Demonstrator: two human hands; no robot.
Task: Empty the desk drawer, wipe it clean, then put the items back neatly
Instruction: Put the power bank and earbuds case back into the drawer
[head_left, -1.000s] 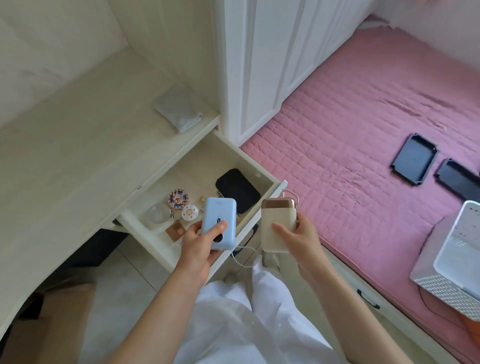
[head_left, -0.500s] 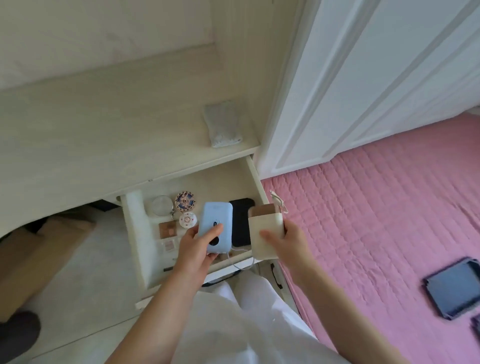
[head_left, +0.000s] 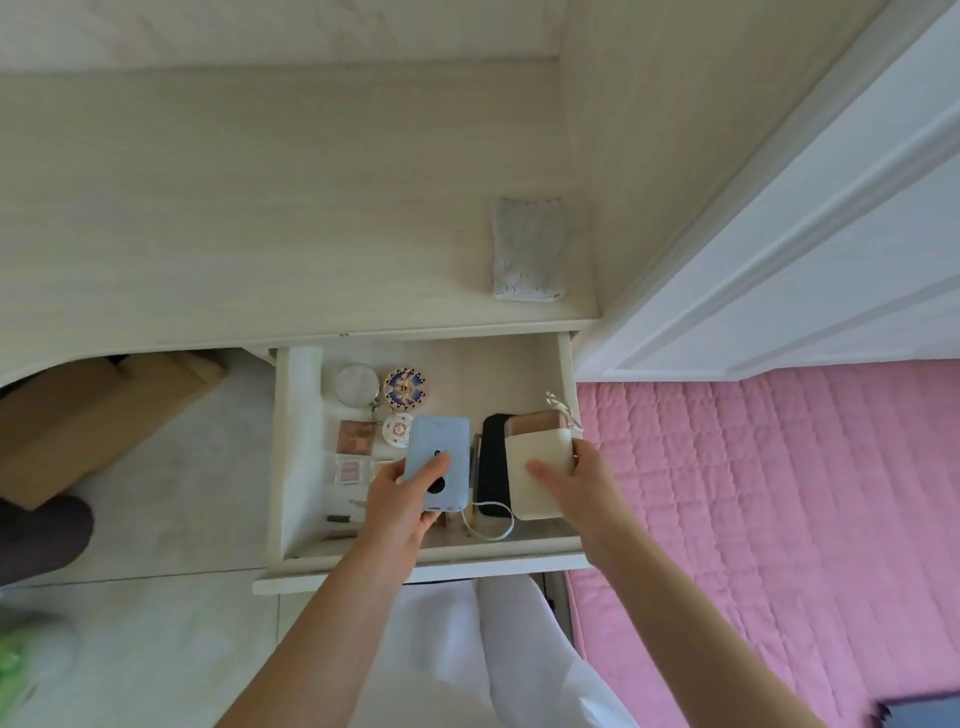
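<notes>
- Your left hand (head_left: 402, 499) is bare: no glove, ring or watch shows on it.
- Your right hand (head_left: 582, 486) is bare as well, with nothing worn at the wrist.
- Both your forearms are uncovered from the wrists down to the bottom edge of the view; no sleeve or cuff shows on them.
- You wear a white garment (head_left: 467, 654) over your lap, plain and unpatterned, smooth in surface.
- It falls in soft rounded folds, with one long crease running down between two lobes of cloth.
</notes>
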